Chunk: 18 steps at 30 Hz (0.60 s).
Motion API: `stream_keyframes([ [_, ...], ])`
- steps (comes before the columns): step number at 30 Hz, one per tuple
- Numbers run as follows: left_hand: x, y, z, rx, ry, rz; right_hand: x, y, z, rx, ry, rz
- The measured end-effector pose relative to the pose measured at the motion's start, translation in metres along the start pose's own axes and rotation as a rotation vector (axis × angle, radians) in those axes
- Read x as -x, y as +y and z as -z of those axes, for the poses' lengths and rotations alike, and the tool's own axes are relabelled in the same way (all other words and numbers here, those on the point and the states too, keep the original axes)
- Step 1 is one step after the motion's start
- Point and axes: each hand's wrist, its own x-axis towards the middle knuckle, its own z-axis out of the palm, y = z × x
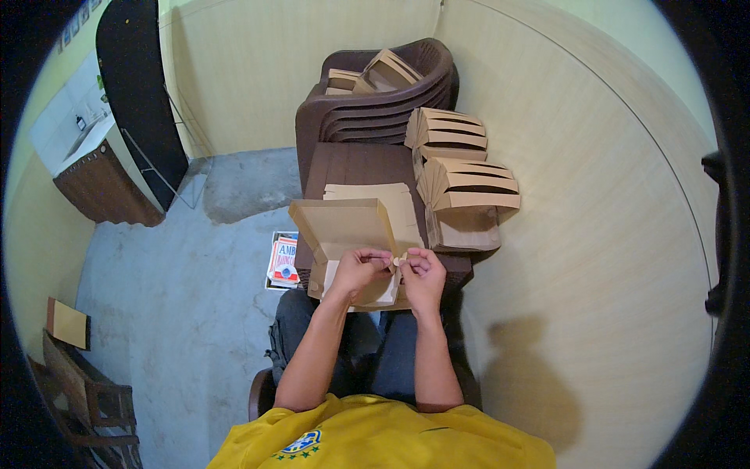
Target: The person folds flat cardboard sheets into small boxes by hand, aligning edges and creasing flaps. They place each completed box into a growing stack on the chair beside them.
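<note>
A brown cardboard box (336,223) stands partly folded at the near end of the brown table, its lid raised and a white surface showing inside. At the box's right front corner, my left hand (359,272) and my right hand (424,280) meet with their fingertips pinched on a small pale tab or flap. My left forearm crosses the front of the box and hides part of its inside. Beneath and behind the box lies flat cardboard (402,202) with notched edges.
Stacks of folded cardboard boxes (473,184) line the table's (359,164) right side. Beyond it, stacked brown plastic chairs (375,113) hold more boxes. A container of printed papers (283,258) sits on the floor to the left. A pale wall (594,219) rises close on the right.
</note>
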Motion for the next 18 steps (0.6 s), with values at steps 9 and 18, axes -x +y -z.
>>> stream_keyframes([
  [9, 0.0001, 0.0028, -0.0003, -0.007, -0.002, -0.011, -0.0003, -0.0029, -0.0004, 0.167, -0.031, 0.112],
  [18, -0.0014, 0.0019, 0.0016, 0.192, -0.023, 0.095, 0.0029, -0.0066, -0.0007, 0.094, -0.034, 0.072],
])
